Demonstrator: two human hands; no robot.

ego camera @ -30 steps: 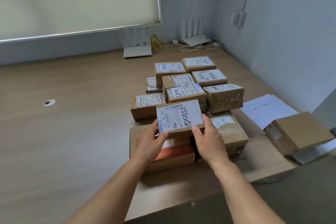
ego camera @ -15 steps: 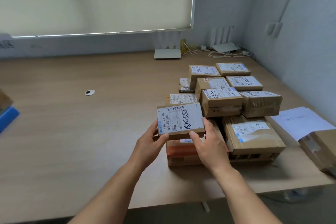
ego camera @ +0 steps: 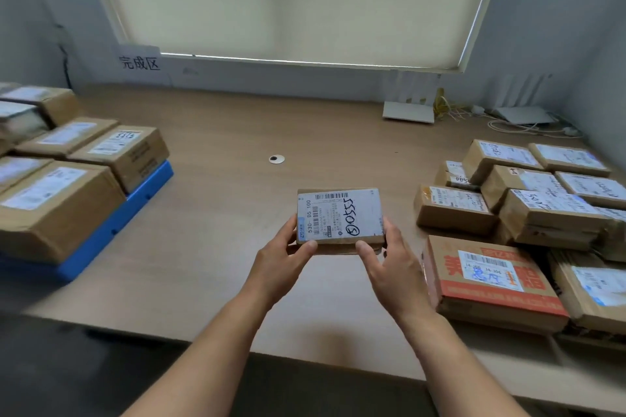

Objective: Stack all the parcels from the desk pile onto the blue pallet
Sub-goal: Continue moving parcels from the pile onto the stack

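Observation:
I hold a small brown parcel with a white label marked in black pen above the middle of the desk. My left hand grips its near left corner and my right hand grips its near right edge. The desk pile of several labelled cardboard parcels lies at the right, with an orange-printed box at its front. The blue pallet sits at the left edge of the desk and carries several brown parcels.
The wooden desk has a round cable grommet near its middle. Two white routers and loose cables lie along the back wall at the right. A paper sign is stuck to the wall behind the pallet.
Both hands have lifted the small parcel off the pile and carried it left. The view has swung left, so the blue pallet with its parcels has come into sight.

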